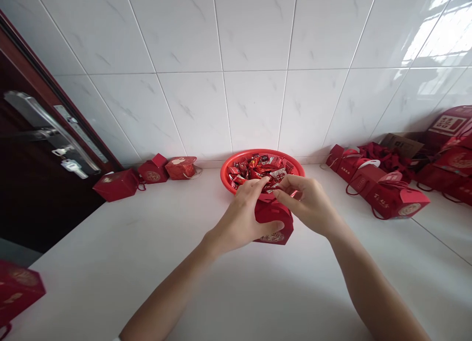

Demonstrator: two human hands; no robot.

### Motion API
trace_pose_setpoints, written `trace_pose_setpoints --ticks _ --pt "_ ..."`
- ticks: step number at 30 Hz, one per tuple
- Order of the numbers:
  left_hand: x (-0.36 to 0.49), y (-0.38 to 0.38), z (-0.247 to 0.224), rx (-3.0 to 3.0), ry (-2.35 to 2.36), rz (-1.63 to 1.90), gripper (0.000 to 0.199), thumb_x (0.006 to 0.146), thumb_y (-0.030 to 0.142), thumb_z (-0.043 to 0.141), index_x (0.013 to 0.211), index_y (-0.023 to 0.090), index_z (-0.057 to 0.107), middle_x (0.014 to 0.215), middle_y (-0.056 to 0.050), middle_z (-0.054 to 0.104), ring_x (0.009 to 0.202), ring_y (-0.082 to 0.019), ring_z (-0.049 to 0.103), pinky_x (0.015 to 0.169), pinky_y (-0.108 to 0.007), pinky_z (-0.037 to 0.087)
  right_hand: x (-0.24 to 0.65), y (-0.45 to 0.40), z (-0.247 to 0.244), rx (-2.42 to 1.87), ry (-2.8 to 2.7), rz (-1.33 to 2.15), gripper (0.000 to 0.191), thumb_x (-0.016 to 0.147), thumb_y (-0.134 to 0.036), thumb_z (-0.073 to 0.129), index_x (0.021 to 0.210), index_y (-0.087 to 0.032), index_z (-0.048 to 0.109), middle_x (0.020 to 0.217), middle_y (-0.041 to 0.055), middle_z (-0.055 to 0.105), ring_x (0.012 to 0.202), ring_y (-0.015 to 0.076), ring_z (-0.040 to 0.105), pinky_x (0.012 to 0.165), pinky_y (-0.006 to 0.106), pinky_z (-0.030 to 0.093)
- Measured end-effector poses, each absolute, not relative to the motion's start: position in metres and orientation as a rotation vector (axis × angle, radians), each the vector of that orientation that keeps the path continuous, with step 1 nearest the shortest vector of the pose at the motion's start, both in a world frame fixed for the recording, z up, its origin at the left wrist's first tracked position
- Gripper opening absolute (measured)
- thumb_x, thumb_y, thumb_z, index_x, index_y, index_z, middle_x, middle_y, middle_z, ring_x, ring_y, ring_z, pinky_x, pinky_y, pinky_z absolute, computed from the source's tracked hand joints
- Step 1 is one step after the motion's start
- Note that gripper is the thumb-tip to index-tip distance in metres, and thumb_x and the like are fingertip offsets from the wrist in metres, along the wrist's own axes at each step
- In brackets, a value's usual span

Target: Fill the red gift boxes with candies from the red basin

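Observation:
A small red gift box (pixel 273 214) with a gold round pattern on its front stands on the white countertop (pixel 206 287). My left hand (pixel 241 215) is around its left side, thumb across the front and fingers over the top. Above the box's upper right edge, my right hand (pixel 308 203) has thumb and forefinger pinched together; what is between them is too hidden to name. Just behind the box sits a round red plastic basket (pixel 225 173) full of wrapped candies (pixel 256 168). My hands and the box cover its front part.
Along the wall at left stand three small red boxes (pixel 153 170). More red gift boxes (pixel 383 188) with cord handles line the right side, with larger red packages (pixel 452 154) beyond. Another red box (pixel 18 289) lies at the near left. A dark door (pixel 22 184) with keys borders the counter.

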State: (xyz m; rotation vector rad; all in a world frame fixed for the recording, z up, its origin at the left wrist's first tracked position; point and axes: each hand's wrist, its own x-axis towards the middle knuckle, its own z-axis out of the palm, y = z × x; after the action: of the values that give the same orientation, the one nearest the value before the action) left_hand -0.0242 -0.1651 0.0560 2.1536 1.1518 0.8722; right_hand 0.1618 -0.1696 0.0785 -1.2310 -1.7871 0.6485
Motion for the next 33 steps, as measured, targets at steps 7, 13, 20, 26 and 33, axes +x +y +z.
trace_pose_setpoints --ticks 7,13,20,26,33 --pt "-0.027 -0.157 0.055 2.090 1.111 0.661 0.093 0.075 0.056 0.079 0.154 0.030 0.038 0.157 -0.007 0.045 0.146 -0.035 0.036 0.116 -0.052 0.039 0.170 -0.171 0.085 -1.190 -1.757 0.634 0.021 0.086 -0.033 0.060 0.070 -0.020 0.054 0.065 -0.0029 0.055 0.058 0.0112 0.046 0.053 0.026 0.037" --pt "-0.022 -0.160 0.057 1.988 0.971 0.656 0.092 0.074 0.054 0.080 0.153 0.030 0.039 0.151 -0.011 0.050 0.136 -0.037 0.048 0.108 -0.052 0.045 0.174 -0.170 0.088 -1.218 -1.759 0.634 0.021 0.085 -0.034 0.059 0.071 -0.020 0.054 0.066 -0.0011 0.054 0.060 0.0127 0.046 0.056 0.028 0.038" --pt "-0.018 -0.165 0.052 1.979 0.945 0.684 0.082 0.070 0.038 0.083 0.143 0.028 0.049 0.140 -0.012 0.056 0.131 -0.038 0.049 0.098 -0.051 0.049 0.172 -0.169 0.085 -1.239 -1.794 0.668 0.016 0.082 -0.034 0.060 0.073 -0.020 0.058 0.072 0.0008 0.062 0.065 0.0144 0.051 0.059 0.029 0.042" --pt "-0.015 -0.165 0.048 2.008 0.950 0.564 0.061 0.064 0.026 0.079 0.120 0.023 0.056 0.117 -0.008 0.063 0.106 -0.030 0.060 0.080 -0.040 0.053 0.171 -0.164 0.080 -1.291 -1.879 0.820 0.008 0.073 -0.025 0.061 0.069 -0.020 0.058 0.066 -0.0007 0.061 0.062 0.0141 0.053 0.056 0.027 0.040" --pt "-0.013 -0.156 0.038 2.118 1.015 0.335 0.043 0.064 0.029 0.078 0.099 0.021 0.056 0.109 -0.006 0.061 0.100 -0.028 0.059 0.074 -0.036 0.049 0.167 -0.157 0.071 -1.496 -2.111 0.697 0.015 0.071 -0.023 0.061 0.063 -0.021 0.049 0.066 -0.0010 0.057 0.062 0.0137 0.048 0.053 0.027 0.033"
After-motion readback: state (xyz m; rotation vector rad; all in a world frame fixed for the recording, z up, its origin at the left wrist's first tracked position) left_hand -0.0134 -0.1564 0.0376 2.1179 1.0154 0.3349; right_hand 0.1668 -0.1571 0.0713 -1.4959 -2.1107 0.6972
